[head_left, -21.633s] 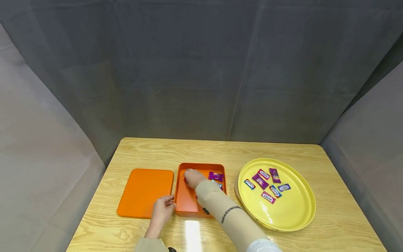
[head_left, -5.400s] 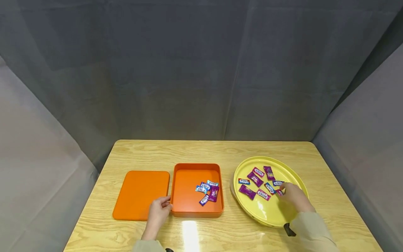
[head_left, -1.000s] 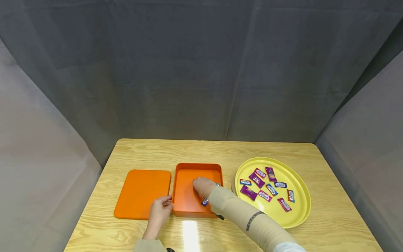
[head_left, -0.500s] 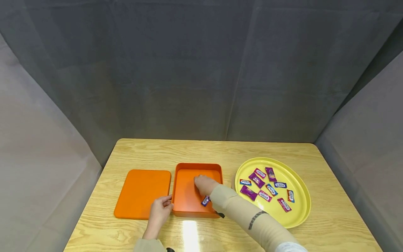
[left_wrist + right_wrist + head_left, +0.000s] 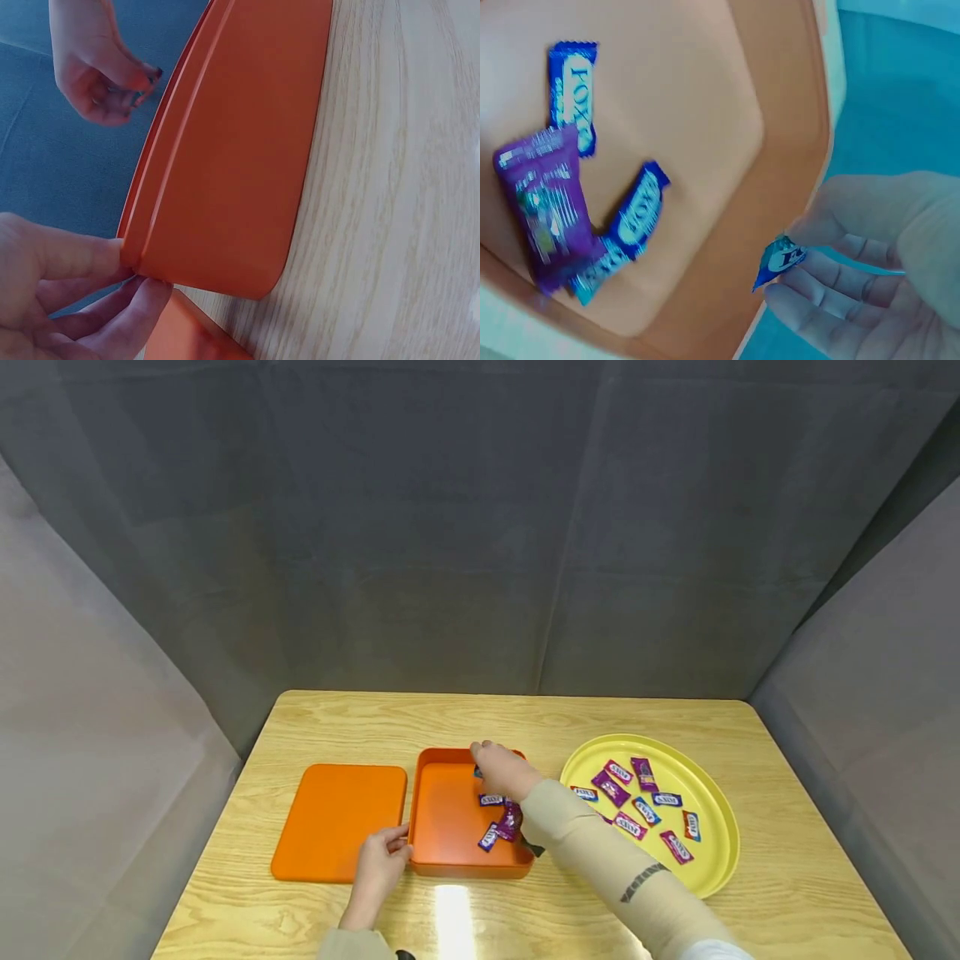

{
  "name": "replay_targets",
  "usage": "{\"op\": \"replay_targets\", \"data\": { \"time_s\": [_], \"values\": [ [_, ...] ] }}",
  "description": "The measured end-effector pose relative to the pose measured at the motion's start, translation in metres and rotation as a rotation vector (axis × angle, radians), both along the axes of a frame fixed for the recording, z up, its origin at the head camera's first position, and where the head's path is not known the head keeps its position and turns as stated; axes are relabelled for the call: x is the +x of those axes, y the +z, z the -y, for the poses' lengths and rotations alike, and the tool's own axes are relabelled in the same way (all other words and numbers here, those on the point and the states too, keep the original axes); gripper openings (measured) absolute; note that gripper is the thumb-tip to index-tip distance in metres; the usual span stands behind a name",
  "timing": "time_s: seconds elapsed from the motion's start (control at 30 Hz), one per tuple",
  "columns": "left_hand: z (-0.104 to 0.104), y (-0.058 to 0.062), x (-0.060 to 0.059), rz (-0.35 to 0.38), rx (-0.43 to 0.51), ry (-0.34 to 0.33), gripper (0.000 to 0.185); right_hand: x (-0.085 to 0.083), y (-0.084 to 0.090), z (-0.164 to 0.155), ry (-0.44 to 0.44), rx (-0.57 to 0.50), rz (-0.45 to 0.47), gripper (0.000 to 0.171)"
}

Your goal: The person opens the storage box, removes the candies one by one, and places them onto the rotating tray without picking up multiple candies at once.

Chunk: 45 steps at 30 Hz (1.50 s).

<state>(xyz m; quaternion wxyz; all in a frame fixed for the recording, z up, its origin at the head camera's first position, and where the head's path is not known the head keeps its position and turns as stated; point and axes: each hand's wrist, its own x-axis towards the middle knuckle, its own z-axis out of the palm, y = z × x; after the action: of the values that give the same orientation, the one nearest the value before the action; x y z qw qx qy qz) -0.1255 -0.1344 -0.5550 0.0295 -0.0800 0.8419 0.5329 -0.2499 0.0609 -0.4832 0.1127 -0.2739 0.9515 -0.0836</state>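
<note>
My left hand (image 5: 381, 868) pinches the near left rim of a square orange box (image 5: 450, 835), thumb on the edge and fingers below it in the left wrist view. My right hand (image 5: 504, 770) is over the box's back right part. Between thumb and fingers it holds a small blue wrapped candy (image 5: 781, 259), raised to rim height. Lying inside the box are a larger purple wrapped candy (image 5: 547, 210), a dark blue candy (image 5: 574, 97) and another blue candy (image 5: 639, 210), overlapped by a light blue wrapper end (image 5: 596, 270). The right sleeve hides part of the box in the head view.
On the right of the wooden table (image 5: 337, 718) stands a round yellow tray (image 5: 697, 868) with several pink, purple, blue and red wrapped candies spread on it. A flat orange lid (image 5: 341, 822) lies left of the box. Dark cloth (image 5: 450, 527) hangs behind the table.
My right hand has risen from inside the box toward its back right rim, a blue candy in its fingers. The left hand stays put. More candies lie on the tray than 21.6 seconds ago.
</note>
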Motion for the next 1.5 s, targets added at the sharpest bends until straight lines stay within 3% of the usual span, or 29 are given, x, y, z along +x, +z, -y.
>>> {"op": "replay_targets", "data": {
  "time_s": [0.17, 0.4, 0.57, 0.8, 1.17, 1.3, 1.5],
  "values": [
    [0.001, 0.000, 0.001, 0.002, 0.006, -0.001, 0.036, -0.004, 0.007, -0.016, -0.049, -0.106, -0.030, 0.026],
    [0.000, 0.000, 0.001, -0.003, 0.003, -0.007, 0.035, -0.005, 0.012, -0.050, -0.142, -0.222, -0.046, 0.028],
    [0.001, -0.001, 0.001, -0.008, -0.002, -0.006, 0.035, -0.003, 0.009, -0.078, -0.213, -0.251, -0.031, 0.031],
    [0.000, -0.001, 0.001, -0.014, 0.002, 0.000, 0.035, 0.008, 0.001, -0.118, -0.235, -0.289, -0.021, 0.031],
    [-0.001, 0.001, 0.002, -0.013, 0.004, -0.001, 0.035, 0.028, -0.014, -0.165, -0.313, -0.213, 0.058, 0.032],
    [0.000, 0.002, 0.001, -0.006, 0.003, -0.005, 0.035, 0.037, -0.017, -0.174, -0.305, -0.198, 0.069, 0.028],
    [0.000, 0.002, 0.001, -0.005, 0.001, -0.009, 0.035, 0.049, -0.027, -0.189, -0.316, -0.163, 0.157, 0.024]
  ]
}}
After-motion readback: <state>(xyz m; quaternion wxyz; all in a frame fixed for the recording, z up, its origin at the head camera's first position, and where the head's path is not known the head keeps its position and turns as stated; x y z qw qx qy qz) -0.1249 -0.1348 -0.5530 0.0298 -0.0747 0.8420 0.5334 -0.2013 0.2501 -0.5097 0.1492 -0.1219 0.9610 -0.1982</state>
